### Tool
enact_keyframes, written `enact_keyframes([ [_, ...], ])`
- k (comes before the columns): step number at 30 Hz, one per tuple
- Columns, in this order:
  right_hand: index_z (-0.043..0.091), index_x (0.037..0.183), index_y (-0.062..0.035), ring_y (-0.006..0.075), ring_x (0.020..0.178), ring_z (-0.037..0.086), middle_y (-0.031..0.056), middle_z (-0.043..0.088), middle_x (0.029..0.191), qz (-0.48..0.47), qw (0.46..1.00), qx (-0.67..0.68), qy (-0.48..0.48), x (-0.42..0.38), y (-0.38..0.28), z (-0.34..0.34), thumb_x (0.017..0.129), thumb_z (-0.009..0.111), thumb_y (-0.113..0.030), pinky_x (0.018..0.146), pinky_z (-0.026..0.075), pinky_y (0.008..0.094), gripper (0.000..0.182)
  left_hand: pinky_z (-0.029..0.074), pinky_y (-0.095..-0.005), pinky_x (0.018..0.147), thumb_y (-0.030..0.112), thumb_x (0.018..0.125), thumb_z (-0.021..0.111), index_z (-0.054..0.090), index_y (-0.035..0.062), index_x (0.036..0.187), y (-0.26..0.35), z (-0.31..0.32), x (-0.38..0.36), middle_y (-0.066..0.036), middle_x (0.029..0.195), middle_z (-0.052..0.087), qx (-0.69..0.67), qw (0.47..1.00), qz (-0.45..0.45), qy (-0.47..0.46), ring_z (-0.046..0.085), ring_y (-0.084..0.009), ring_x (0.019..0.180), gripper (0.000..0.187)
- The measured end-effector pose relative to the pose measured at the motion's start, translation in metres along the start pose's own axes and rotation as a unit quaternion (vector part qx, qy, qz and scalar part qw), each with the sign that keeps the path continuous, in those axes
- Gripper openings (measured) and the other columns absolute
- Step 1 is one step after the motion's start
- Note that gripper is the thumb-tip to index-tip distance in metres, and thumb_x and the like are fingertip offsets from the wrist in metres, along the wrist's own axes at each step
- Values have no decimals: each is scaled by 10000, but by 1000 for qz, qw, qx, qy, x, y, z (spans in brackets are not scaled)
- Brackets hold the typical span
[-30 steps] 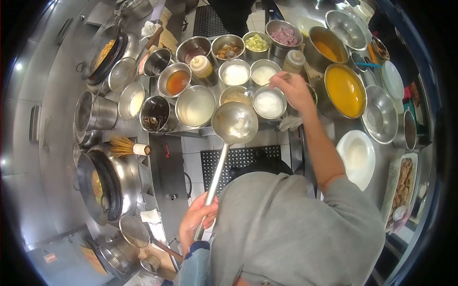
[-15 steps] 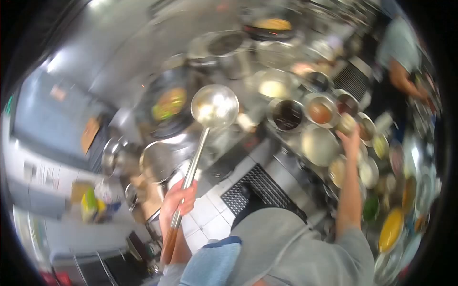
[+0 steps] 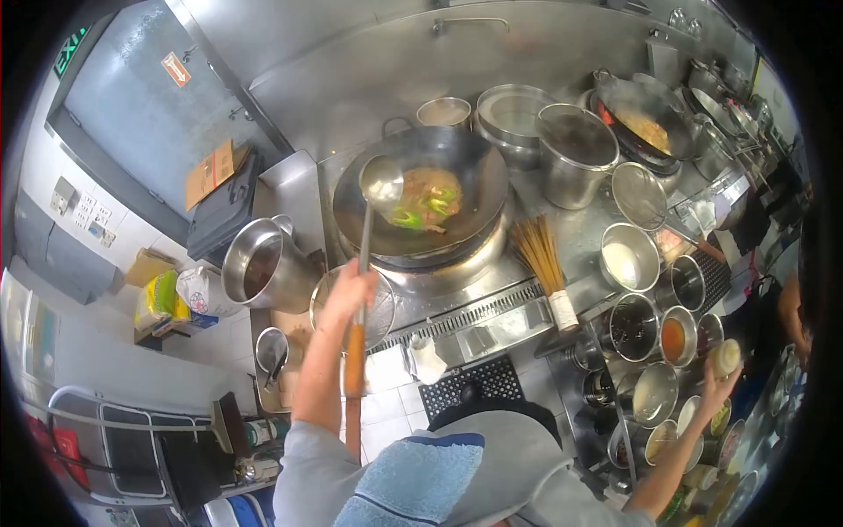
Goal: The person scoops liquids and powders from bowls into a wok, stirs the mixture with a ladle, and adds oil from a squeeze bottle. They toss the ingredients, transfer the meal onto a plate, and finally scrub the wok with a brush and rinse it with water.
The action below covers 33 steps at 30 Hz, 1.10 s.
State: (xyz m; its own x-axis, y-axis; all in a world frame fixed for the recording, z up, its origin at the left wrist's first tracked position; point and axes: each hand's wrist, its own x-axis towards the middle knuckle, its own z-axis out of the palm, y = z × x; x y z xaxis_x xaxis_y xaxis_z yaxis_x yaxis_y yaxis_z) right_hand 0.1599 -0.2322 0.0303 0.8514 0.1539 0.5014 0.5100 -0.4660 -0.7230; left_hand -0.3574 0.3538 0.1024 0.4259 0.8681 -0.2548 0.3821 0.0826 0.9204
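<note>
My left hand (image 3: 349, 292) is closed around the long handle of a steel ladle (image 3: 363, 249). The ladle's bowl hangs over the left part of a black wok (image 3: 479, 180), with something whitish in it. Inside the wok lies food (image 3: 430, 198) with bright green pieces among brownish ones, in some liquid. Off to the right, my right hand (image 3: 720, 385) grips a small pale, rounded container (image 3: 726, 357) whose kind I cannot make out. Below and left of that hand stand steel pots of sauce, one dark (image 3: 634, 325), one orange-red (image 3: 674, 340).
A bamboo brush (image 3: 540, 255) leans at the stove's front edge. Tall steel pots (image 3: 575, 149) and a second wok (image 3: 645, 127) stand behind on the right. A strainer (image 3: 639, 195) lies near them. Another steel pot (image 3: 268, 263) stands left. At far right is another person's arm (image 3: 793, 312).
The view has swung toward the stove and sharpened. The ladle bowl is now over the wok, having been to its right. My right hand still holds the small container.
</note>
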Motion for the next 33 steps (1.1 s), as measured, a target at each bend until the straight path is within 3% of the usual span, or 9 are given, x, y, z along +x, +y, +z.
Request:
enact_keyframes([
  [2, 408, 1353, -2, 216, 1187, 497, 121, 505, 1296, -60, 998, 7, 14, 9, -44, 6, 790, 765, -112, 1019, 377, 341, 676, 511, -468, 664, 125, 823, 591, 482, -71, 1048, -46, 21, 16, -281, 795, 632, 259, 935, 194, 145, 630, -452, 729, 318],
  [3, 408, 1352, -2, 219, 1194, 491, 122, 500, 1302, -59, 998, 25, 17, 12, -57, 17, 789, 762, -107, 1020, 375, 343, 674, 476, -523, 806, 94, 817, 564, 442, -105, 1132, -24, 33, 5, -372, 882, 599, 291, 941, 122, 118, 567, -549, 897, 393],
  [9, 413, 1352, -2, 216, 1181, 500, 118, 501, 1293, -41, 976, 194, -86, 8, -170, 118, 740, 763, -75, 1006, 389, 338, 709, 468, -556, 784, 49, 808, 533, 448, -99, 1065, -29, 50, 19, -377, 872, 597, 306, 943, 84, 101, 573, -541, 866, 309],
  [12, 437, 1338, -4, 201, 1108, 549, 103, 550, 1228, -36, 928, 299, -222, 10, -236, 192, 693, 786, -103, 972, 424, 341, 740, 500, -516, 710, 68, 814, 537, 451, -94, 1029, -35, 53, 19, -343, 835, 609, 307, 935, 116, 133, 623, -488, 781, 283],
  [14, 459, 1321, -8, 204, 1078, 573, 106, 583, 1191, -46, 892, 309, -328, 16, -266, 253, 682, 795, -135, 958, 440, 347, 733, 492, -453, 595, 72, 820, 541, 461, -69, 1005, -20, 60, 14, -245, 761, 601, 189, 971, 68, 130, 613, -372, 648, 246],
  [16, 460, 1325, -4, 223, 1101, 589, 140, 611, 1175, -176, 853, 267, -411, 25, -322, 304, 666, 803, -164, 962, 448, 339, 760, 459, -384, 505, 71, 826, 544, 471, -41, 987, 0, 65, 10, -147, 701, 563, 28, 994, 23, 101, 564, -257, 551, 209],
  [19, 516, 1206, 6, 356, 1084, 592, 219, 607, 1174, -301, 812, 108, -488, 23, -386, 380, 653, 773, -293, 920, 475, 390, 679, 341, -267, 406, 37, 851, 525, 479, 27, 972, 21, 69, 5, -1, 661, 442, -220, 974, -45, 23, 401, -87, 475, 130],
  [25, 639, 1067, -22, 285, 959, 668, 162, 688, 1031, -493, 680, -185, -510, 4, -460, 469, 652, 713, -218, 837, 509, 397, 464, 292, -223, 404, 12, 898, 473, 456, 17, 988, 27, 69, -8, 1, 699, 430, -432, 896, -73, -69, 364, -52, 486, 92],
  [33, 628, 1096, -45, 250, 995, 660, 122, 692, 1038, -526, 667, -207, -485, 12, -476, 465, 696, 693, -205, 864, 488, 371, 436, 296, -220, 405, 33, 913, 471, 445, 19, 1013, 36, 75, -10, 8, 691, 420, -430, 897, -82, -60, 366, -51, 496, 105],
])
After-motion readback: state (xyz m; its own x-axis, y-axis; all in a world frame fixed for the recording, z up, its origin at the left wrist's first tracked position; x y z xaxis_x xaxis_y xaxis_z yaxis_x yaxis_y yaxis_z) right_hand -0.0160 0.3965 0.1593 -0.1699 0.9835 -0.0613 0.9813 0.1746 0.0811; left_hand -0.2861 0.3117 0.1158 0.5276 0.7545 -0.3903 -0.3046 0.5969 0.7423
